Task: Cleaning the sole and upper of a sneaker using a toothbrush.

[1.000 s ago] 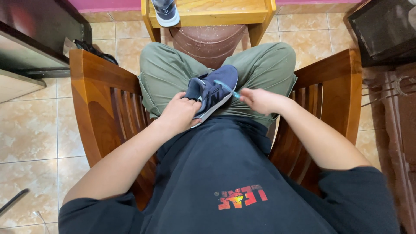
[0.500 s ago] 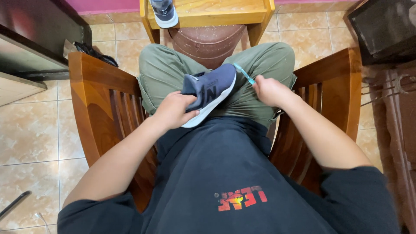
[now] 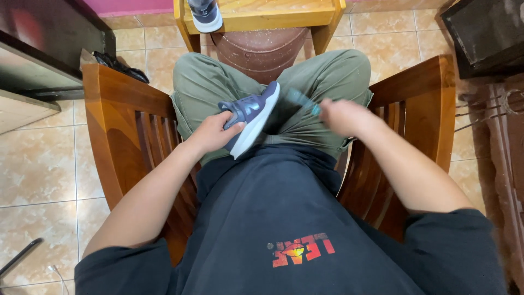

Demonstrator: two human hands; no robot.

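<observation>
Sneaker within left-hand fingers

Right hand is motion-blurred; fingers can't be separated, so its grip on the teal-handled tool can't be judged. The tool itself is smeared; its working end is lost against the dark shoe, so contact or not can't be told. Shoe's far side and its opening are hidden. Left hand has its fingertips hidden behind the shoe's heel. Second shoe on the yellow stool is cut by the top edge. Dark item behind the left armrest: too small to identify.
</observation>
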